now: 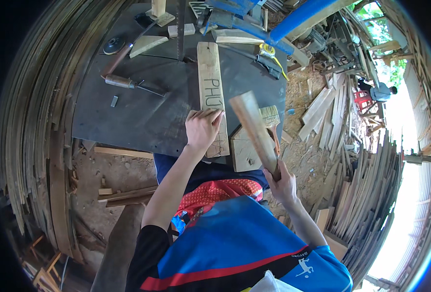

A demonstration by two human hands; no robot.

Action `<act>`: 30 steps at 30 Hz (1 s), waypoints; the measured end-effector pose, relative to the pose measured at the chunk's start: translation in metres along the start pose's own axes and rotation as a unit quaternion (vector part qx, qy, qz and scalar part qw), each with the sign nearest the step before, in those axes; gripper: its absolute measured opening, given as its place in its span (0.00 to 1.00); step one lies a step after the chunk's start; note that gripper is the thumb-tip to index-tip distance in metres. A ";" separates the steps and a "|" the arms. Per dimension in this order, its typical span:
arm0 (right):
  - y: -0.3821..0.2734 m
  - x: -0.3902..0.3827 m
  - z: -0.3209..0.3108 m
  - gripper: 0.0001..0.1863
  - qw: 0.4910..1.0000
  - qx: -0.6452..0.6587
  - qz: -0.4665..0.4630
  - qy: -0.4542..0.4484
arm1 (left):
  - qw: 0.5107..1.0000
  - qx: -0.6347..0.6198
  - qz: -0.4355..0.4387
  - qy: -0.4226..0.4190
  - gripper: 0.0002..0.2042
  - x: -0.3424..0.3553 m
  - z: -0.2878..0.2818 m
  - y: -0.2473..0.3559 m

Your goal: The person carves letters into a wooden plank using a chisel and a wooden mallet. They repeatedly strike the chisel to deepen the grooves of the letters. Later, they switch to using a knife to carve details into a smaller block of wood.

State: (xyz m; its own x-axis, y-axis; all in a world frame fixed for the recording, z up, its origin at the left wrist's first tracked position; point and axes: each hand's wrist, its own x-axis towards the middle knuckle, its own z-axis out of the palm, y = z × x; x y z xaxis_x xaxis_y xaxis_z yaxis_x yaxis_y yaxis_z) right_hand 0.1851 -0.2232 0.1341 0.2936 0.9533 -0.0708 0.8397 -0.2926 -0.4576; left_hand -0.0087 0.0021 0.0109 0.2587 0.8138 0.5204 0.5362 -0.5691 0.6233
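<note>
A long pale wooden board (pixel 208 68) with dark handwritten marks lies lengthwise on the dark tabletop in front of me. My left hand (pixel 205 127) rests on its near half, fingers curled and pressed together. Whatever is between those fingers, if anything, is hidden. In my right hand (pixel 282 184) is a thick wooden stick (pixel 253 129), gripped by its near end and slanting up and left, its far end slightly blurred. Under the stick, at the table's near right edge, a pale wood block (pixel 246 155) shows partly.
The dark table (pixel 137 121) holds a wooden-handled tool (pixel 120 82), a black disc (pixel 114 45), a small metal piece (pixel 114 101) and a yellow tape measure (pixel 268 50). A blue bar (pixel 300 22) crosses the far right. Stacked planks (pixel 35 121) line the left; a seated person (pixel 382 91) is far right.
</note>
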 end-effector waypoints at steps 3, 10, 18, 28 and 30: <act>-0.008 0.002 -0.009 0.20 0.999 -0.003 0.035 -0.032 | 1.000 -0.014 -0.003 0.013 0.04 -0.003 0.004 -0.005; -0.016 0.001 0.002 0.22 0.999 0.014 -0.014 0.043 | 1.000 -0.022 -0.020 -0.005 0.05 0.000 0.000 -0.004; -0.028 0.005 0.017 0.21 0.998 0.033 0.050 -0.028 | 0.998 -0.045 -0.039 -0.002 0.07 0.000 -0.008 -0.006; 0.005 0.033 0.018 0.20 0.996 0.050 -0.036 -0.063 | 0.998 -0.024 -0.056 -0.012 0.07 -0.006 -0.003 -0.004; 0.014 0.034 0.017 0.20 0.995 0.060 -0.022 -0.074 | 0.998 -0.024 -0.050 -0.006 0.07 -0.005 -0.002 -0.002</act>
State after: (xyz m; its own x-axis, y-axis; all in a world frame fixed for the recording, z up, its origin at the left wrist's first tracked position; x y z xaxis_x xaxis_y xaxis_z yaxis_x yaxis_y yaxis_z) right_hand 0.1988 -0.1936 0.1100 0.1806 0.9680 -0.1742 0.7870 -0.2485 -0.5647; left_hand -0.0133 -0.0014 0.0082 0.2155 0.8682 0.4469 0.5206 -0.4893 0.6997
